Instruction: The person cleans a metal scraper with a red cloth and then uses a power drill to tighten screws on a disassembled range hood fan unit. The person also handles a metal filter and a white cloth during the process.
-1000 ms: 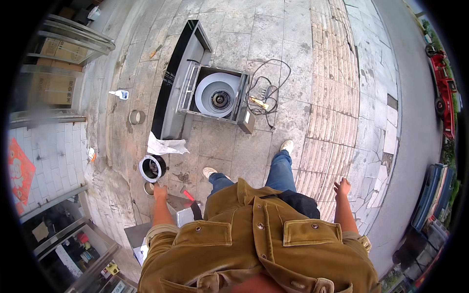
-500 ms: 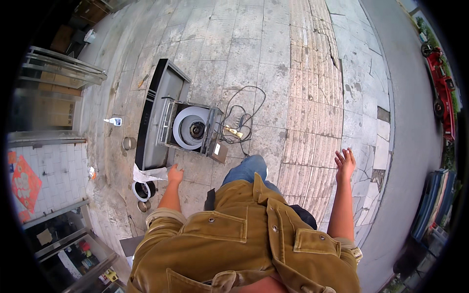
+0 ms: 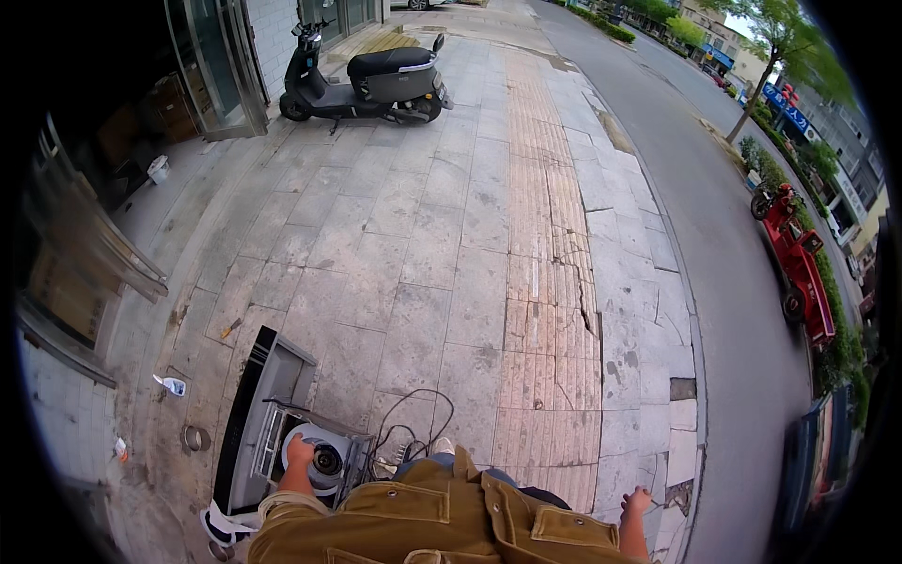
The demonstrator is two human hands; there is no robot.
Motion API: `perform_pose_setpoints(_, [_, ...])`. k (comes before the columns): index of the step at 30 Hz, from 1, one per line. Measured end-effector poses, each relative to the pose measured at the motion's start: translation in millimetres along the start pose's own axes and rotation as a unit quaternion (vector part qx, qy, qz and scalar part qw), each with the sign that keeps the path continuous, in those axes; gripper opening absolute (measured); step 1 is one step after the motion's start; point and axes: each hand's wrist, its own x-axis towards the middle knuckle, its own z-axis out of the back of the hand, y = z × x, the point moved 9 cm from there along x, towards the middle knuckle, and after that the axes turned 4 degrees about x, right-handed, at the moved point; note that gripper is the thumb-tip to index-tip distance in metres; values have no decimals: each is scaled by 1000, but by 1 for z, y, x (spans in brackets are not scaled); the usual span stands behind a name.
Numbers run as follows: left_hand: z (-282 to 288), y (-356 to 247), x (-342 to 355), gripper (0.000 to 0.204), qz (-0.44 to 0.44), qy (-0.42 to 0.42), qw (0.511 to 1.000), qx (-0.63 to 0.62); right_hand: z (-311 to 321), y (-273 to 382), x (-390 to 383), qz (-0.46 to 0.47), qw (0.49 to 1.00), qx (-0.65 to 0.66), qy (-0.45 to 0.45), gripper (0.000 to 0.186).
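Observation:
An appliance like a range hood (image 3: 242,395), with a long black front panel, lies on the pavement below centre, its open housing holding a white ring (image 3: 329,437). My left hand (image 3: 299,451) is over the left part of that ring; whether it touches, and how its fingers are set, is unclear. My right hand (image 3: 635,501) hangs out to the right, empty, fingers loosely bent. A black cable (image 3: 451,414) loops beside the housing. A black-and-white fan wheel (image 3: 224,528) sits at the lower left near a loose metal band (image 3: 195,435).
A parked scooter (image 3: 371,85) stands ahead near glass doorways (image 3: 216,66). At left lie a spray bottle (image 3: 170,384) and a small orange-handled tool (image 3: 230,327); a white bucket (image 3: 159,169) is farther back. A red cargo tricycle (image 3: 799,273) is on the road at right.
The view has tilted up, showing the scooter and street. My left hand has moved from beside the fan wheel to over the housing. My legs have moved forward toward the cable.

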Motion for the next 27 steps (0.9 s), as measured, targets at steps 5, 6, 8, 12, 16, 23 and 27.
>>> perform_pose_setpoints(5, [72,-86,94,51,-15,-69,990,-119,-93,65,16,-44,996,-78,7,52])
perform_pose_setpoints(6, [83,-141,98,51,-21,-74,992,-100,-117,87,20,-42,995,-86,3,52])
perform_pose_setpoints(8, [105,-188,119,51,-35,-97,989,-103,-217,131,22,-37,993,-109,33,51])
perform_pose_setpoints(12, [106,-223,152,52,9,-107,987,-118,-436,252,25,27,984,-130,115,50])
perform_pose_setpoints(16, [95,-202,154,53,118,-114,980,-113,-687,408,-15,133,955,-79,255,49])
perform_pose_setpoints(23, [71,-112,130,50,350,-130,913,-165,-1090,569,-413,273,762,-47,585,53])
perform_pose_setpoints(27, [56,-103,181,49,434,-100,881,-157,-1207,556,-628,281,659,-56,695,54])
